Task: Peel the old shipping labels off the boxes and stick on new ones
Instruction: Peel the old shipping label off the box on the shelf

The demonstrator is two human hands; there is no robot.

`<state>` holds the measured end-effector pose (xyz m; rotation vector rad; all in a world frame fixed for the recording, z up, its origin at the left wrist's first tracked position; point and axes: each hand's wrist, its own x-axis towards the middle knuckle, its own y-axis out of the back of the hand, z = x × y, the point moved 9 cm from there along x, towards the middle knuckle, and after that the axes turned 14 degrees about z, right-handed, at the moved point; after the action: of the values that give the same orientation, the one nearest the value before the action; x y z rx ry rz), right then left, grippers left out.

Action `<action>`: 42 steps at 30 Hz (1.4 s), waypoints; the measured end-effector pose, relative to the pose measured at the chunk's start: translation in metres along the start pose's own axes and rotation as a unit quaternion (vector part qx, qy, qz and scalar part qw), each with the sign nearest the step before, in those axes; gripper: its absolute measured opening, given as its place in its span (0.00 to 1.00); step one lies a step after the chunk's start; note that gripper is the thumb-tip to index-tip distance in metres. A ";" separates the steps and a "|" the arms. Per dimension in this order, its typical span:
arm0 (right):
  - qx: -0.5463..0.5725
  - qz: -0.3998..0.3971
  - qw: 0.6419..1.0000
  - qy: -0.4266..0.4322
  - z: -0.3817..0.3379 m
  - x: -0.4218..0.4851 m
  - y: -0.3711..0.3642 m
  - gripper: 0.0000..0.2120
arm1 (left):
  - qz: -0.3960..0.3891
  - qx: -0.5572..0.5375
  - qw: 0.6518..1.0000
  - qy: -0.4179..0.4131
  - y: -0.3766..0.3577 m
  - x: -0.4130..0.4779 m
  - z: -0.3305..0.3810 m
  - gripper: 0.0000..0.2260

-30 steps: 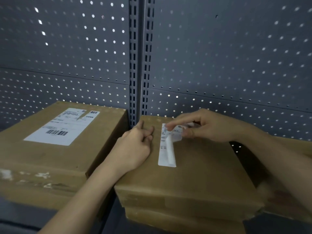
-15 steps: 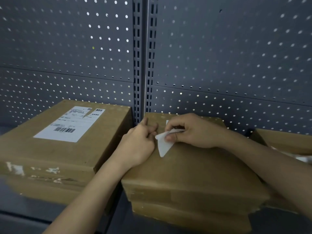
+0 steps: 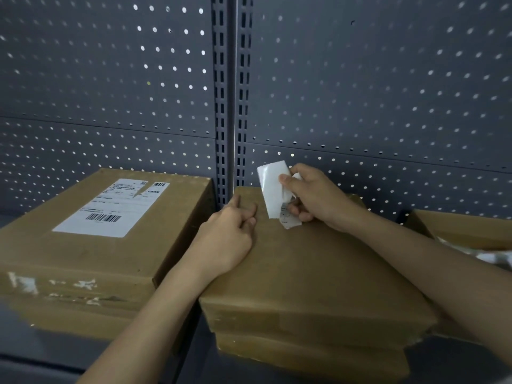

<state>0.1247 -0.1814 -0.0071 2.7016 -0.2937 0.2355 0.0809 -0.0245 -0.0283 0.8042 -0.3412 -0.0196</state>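
**Backdrop.** Grey perforated metal back panel (image 3: 360,79) of a shelf unit, with a slotted upright (image 3: 227,106) down the middle.

**Left.** Large flat brown cardboard box (image 3: 55,259). Its white printed barcode label (image 3: 110,209) lies flat on the top, with a tear near the far edge. Neither hand is on it.

**Centre.** Stacked brown cardboard box (image 3: 318,273), sitting on a second box like it (image 3: 304,358). Its top is bare cardboard.

**Far right.** Open brown carton (image 3: 457,225); I cannot make out the contents.

**Left hand** (image 3: 227,234). Rests on the centre box top near its left edge. The fingers are loosely bent, the grip is apart and it holds nothing. It looks to be steadying the box.

**Right hand** (image 3: 313,198). The grip is clamped on the peeled white shipping label (image 3: 273,189), with thumb and fingers pinching its right side. The label is up in the air over the far edge of the centre box. Its glossy back faces the camera and its lower end is curled, showing some print.

**Change.**
- A second ago the label was still stuck to the box top by a long strip, rolled back on itself.
- Half a second ago only a corner still held.
- Now it is fully off and lifted clear.

**Reading.**
- The peel is done for the centre box.
- The old label likely needs discarding, and its sticky face could cling to the fingers.
- A new label then goes on the bare top.
- The left box has not yet been peeled.
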 end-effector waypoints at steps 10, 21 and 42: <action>0.060 0.179 0.979 0.071 -0.016 0.009 0.051 0.06 | 0.000 0.013 1.000 0.007 -0.004 0.003 -0.005 0.19; -0.127 0.173 0.961 0.175 -0.036 -0.001 0.081 0.17 | 0.001 0.029 1.000 0.003 -0.002 0.002 -0.001 0.18; -0.336 -0.044 0.902 0.266 -0.016 -0.012 0.000 0.05 | 0.029 0.047 0.998 0.000 0.002 -0.008 0.013 0.19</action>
<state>0.1112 -0.1732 0.0046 1.8700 -0.0612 0.6868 0.0692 -0.0310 -0.0213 0.8876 -0.3673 0.0503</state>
